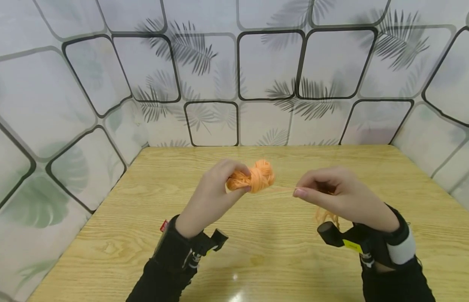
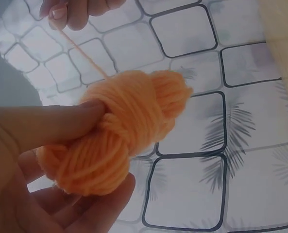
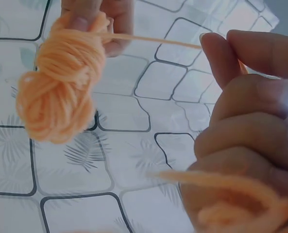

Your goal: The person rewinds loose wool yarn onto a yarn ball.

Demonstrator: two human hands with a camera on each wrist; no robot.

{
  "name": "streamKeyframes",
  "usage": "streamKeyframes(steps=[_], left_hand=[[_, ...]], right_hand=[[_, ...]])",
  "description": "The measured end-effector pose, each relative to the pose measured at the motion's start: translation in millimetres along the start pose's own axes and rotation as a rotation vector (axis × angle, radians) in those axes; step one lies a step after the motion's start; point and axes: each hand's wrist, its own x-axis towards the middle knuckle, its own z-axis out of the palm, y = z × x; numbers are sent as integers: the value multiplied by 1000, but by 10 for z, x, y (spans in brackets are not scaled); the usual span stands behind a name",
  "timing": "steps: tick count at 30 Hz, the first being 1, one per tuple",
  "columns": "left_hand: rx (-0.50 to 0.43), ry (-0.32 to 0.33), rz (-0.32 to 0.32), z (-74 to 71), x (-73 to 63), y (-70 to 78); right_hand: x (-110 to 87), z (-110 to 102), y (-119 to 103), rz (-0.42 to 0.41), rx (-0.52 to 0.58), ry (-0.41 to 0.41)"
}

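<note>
An orange skein of yarn (image 1: 261, 176), wrapped round its middle, is held above the table by my left hand (image 1: 215, 195). In the left wrist view the thumb presses on the skein (image 2: 139, 111) while the fingers curl beneath it. My right hand (image 1: 341, 193) is off to the right, pinching a strand of yarn (image 3: 153, 40) between thumb and forefinger. That strand runs taut from the skein to the fingertips. A loose length of orange yarn (image 1: 326, 216) hangs below the right hand, blurred and close to the camera in the right wrist view.
A wood-grain table (image 1: 264, 260) lies beneath both hands. Behind it and at both sides stand pale wall coverings (image 1: 268, 63) with dark rounded outlines and leaf prints. Each wrist wears a black strap with a small camera (image 1: 330, 234).
</note>
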Motion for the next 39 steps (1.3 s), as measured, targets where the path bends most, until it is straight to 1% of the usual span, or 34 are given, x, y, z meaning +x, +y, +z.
streamKeyframes(steps=[2, 4, 6, 8, 11, 14, 17, 20, 23, 26, 28, 29, 32, 34, 37, 39], left_hand=[[6, -35, 1, -2, -2, -2], [-3, -81, 1, -8, -8, -5], [-23, -142, 3, -17, -15, -5], [-48, -208, 11, -29, -21, -8], [-112, -318, 50, -48, -26, -8], [-211, -418, 113, -62, -25, -6], [-328, -491, 172, -67, -24, 1], [-437, -535, 213, -66, -29, 4], [-540, -563, 225, -70, -41, 11], [-647, -570, 213, -83, -53, 24], [-713, -555, 211, -97, -61, 29], [-742, -537, 212, -105, -64, 33], [-816, -463, 210, -125, -78, 30], [-864, -402, 196, -135, -89, 28], [-931, -321, 168, -144, -101, 28], [-970, -267, 155, -146, -102, 34]], right_hand=[[0, -17, -9, 7, -23, 5], [-4, -37, -22, 38, -45, 5], [-10, -54, -36, 67, -68, 2], [-15, -66, -38, 71, -74, 9], [-21, -74, -27, 60, -65, 31], [-20, -67, -5, 54, -67, 68], [-8, -45, 16, 69, -77, 99], [11, -14, 40, 100, -88, 112], [41, 22, 77, 122, -82, 109], [81, 67, 132, 107, -54, 96], [109, 101, 177, 85, -34, 77], [121, 119, 200, 78, -22, 66], [151, 174, 256, 77, 18, 22], [164, 206, 285, 85, 47, -7], [179, 249, 309, 68, 103, -39], [184, 271, 329, 41, 102, -46]])
